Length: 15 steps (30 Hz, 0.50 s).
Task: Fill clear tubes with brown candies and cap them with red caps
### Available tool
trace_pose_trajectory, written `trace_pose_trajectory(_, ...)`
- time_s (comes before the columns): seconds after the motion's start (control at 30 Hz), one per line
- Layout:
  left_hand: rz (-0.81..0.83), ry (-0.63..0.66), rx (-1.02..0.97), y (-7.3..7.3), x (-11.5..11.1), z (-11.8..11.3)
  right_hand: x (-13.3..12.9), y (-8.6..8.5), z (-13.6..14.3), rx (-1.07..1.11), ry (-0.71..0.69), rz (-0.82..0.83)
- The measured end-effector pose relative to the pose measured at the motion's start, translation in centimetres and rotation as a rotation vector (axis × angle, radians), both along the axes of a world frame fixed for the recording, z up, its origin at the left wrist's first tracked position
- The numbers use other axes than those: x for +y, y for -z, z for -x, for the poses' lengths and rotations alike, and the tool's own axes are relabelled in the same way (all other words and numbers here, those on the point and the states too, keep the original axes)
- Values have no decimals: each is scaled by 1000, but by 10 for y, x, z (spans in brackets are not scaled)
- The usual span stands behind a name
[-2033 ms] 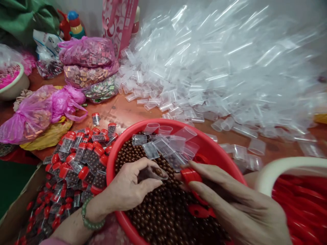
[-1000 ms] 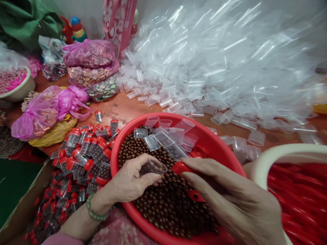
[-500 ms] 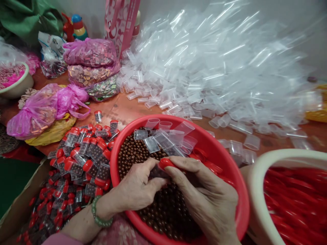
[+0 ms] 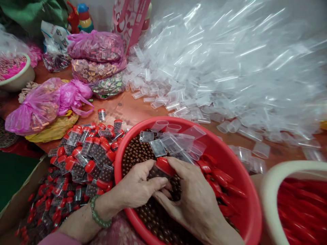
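My left hand (image 4: 139, 185) pinches a small clear plastic container (image 4: 155, 172) of dark brown beads between thumb and fingers. A red cap (image 4: 165, 165) sits on its upper right end. Against that cap rest the fingers of my right hand (image 4: 190, 194), curled round the container's right side, with its thumb lower down near my left fingertips. Both hands are over a red basin (image 4: 251, 190) of brown round beads (image 4: 135, 149). Clear empty containers (image 4: 176, 141) lie on the beads at the back, and loose red caps (image 4: 222, 180) lie at the right.
Capped, bead-filled containers (image 4: 98, 149) are heaped left of the basin, some in a cardboard box (image 4: 24, 189). A cream tub (image 4: 270, 190) of red pieces stands right. Behind, clear containers (image 4: 217, 68) form a large pile. Pink bags (image 4: 95, 47) stand at the back left.
My right thumb has moved down off the red cap, while the fingers stay against it. My right hand has turned and come closer to my left hand. The view has shifted slightly left.
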<state>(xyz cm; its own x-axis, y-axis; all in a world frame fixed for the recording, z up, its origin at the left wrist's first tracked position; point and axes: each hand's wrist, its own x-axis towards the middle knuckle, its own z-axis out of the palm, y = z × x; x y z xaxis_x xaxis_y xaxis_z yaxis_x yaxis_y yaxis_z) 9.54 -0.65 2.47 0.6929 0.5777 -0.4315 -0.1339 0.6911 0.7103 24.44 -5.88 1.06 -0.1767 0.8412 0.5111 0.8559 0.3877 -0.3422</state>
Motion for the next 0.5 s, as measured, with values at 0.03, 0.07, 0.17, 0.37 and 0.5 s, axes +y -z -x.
trace_pose_trajectory(0.03,1,-12,-24,0,0,-1,1,-1,2,-34,13,-5)
trace_pose_trajectory(0.07,-4,-22,-50,1,1,-1,2,-3,3,-59,20,-17)
trace_pose_trajectory(0.17,-14,-41,-102,1,2,-3,6,-6,5,-124,-1,-71)
trace_pose_trajectory(0.37,-29,-26,-67,0,4,-1,8,-5,4,-214,-19,-169)
trace_pose_trajectory(0.5,-53,-17,-36,0,2,1,8,-4,3,-240,-58,-205)
